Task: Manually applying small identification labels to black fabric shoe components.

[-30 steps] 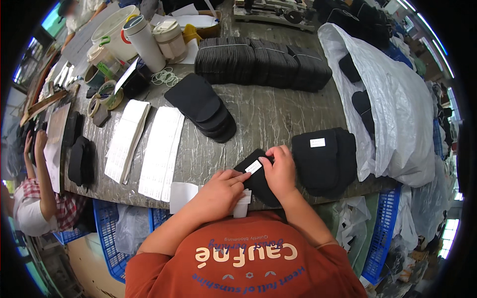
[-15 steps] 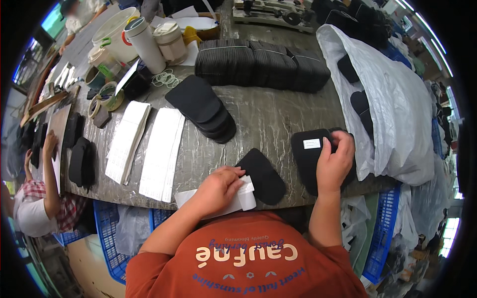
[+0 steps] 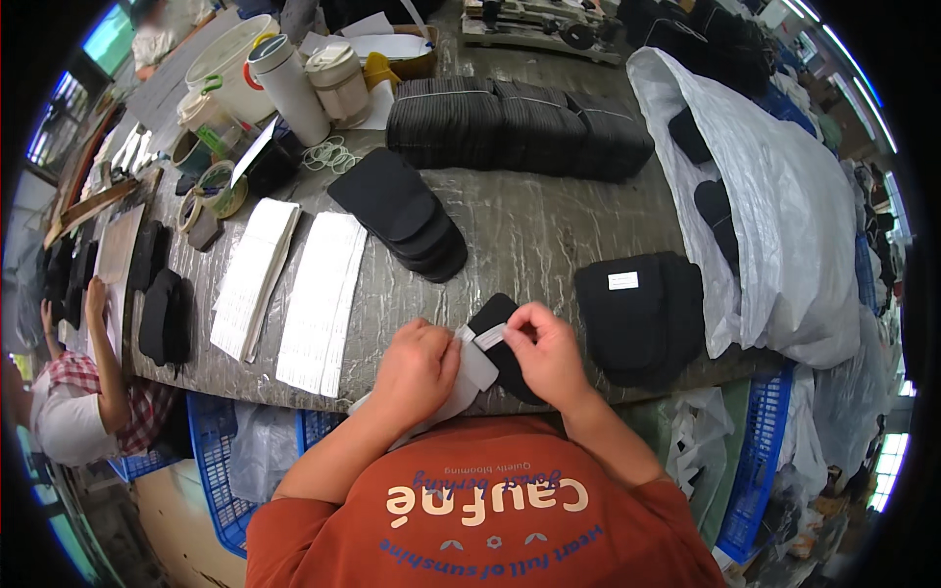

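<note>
My left hand [image 3: 420, 370] is closed on a strip of white label backing paper [image 3: 470, 370] near the table's front edge. At the strip's end, my right hand [image 3: 544, 351] pinches a small white label [image 3: 490, 337] between thumb and forefinger. Beneath both hands lies a black rounded pad [image 3: 492, 311], partly covered by the strip. To the right sits a pile of similar black pads [image 3: 642, 328], the top one bearing a white label [image 3: 623, 281]. Further back, several black pads [image 3: 397, 211] overlap in a fanned stack.
Two piles of white label sheets [image 3: 321, 304] lie on the left. A long row of banded black pads [image 3: 515, 127] stands at the back. A white sack [image 3: 774, 206] occupies the right side. Cups and rubber bands [image 3: 330, 154] are back left, near a co-worker [image 3: 88, 392].
My right hand has left the pad pile on the right and come to the strip, where it now pinches a label. My left hand has stayed near its place, holding the strip.
</note>
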A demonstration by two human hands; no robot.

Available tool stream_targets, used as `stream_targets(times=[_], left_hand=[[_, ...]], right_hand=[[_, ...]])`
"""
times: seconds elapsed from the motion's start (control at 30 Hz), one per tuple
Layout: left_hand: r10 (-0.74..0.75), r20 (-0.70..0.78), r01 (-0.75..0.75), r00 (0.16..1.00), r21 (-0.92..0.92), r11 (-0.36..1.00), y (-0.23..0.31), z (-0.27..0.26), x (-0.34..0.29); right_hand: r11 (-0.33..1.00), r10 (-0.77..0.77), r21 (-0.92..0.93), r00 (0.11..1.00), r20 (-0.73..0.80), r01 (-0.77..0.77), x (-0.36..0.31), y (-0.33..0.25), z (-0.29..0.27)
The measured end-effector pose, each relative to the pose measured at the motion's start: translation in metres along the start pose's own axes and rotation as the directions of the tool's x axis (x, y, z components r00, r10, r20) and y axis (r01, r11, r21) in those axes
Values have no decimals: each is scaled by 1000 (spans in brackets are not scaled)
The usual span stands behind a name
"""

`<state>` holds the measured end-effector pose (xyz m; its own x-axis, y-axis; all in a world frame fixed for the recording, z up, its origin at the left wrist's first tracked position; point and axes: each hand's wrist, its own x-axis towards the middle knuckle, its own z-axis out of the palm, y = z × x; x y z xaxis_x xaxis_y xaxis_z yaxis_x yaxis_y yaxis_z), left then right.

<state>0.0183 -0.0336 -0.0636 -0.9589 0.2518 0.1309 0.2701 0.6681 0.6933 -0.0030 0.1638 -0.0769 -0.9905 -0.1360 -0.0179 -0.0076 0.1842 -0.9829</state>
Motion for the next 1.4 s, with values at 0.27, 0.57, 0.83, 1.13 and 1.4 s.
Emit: stream_targets(times=[0.27, 0.57, 0.83, 1.13, 1.4], left_hand=[[355, 280, -375, 892, 18, 927, -3, -1, -12], [286, 308, -308, 908, 26, 951, -1, 1, -12], [317, 272, -348, 909, 76, 934, 0, 6, -10], [353, 345, -446, 870, 242, 862, 4, 13, -3], [329, 364, -432, 871, 252, 866, 6, 12, -7]], right_hand=[[987, 143, -77, 989, 26, -141, 12, 27, -9], [981, 172, -94, 984, 43, -168, 9, 29, -2], [974, 125, -190, 992, 23, -119, 11, 33, -1], [929, 129, -332, 985, -116, -161, 12, 29, 3], [852, 69, -508, 990, -125, -123, 12, 15, 10]])
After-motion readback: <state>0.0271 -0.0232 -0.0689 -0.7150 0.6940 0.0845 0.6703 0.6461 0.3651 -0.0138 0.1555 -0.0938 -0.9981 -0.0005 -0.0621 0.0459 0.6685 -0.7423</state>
